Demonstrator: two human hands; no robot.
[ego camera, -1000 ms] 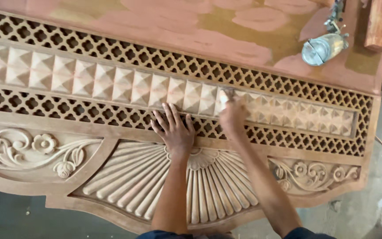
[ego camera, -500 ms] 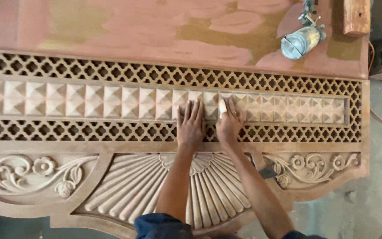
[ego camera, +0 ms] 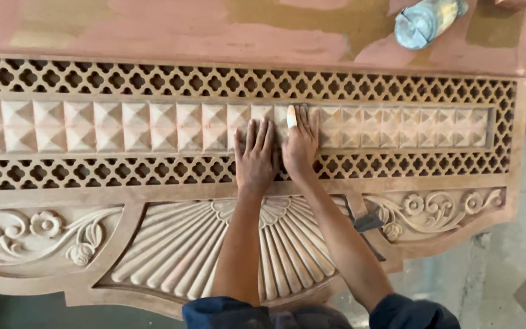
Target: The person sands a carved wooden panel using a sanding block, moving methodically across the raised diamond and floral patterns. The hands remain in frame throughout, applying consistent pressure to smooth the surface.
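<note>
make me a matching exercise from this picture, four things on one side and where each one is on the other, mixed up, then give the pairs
Things:
1. left hand
2. right hand
3. clear bottle
4. fan-shaped carving

Places:
A. lying at the top right on the flat pink-brown board
B. flat on the pyramid-stud row, a pale scrap under its fingers
C. low on the panel, under the person's forearms
D. spread flat across the pyramid-stud row and the lattice strip below it

Pairs: 1-D, 2-B, 3-A, 4-C
</note>
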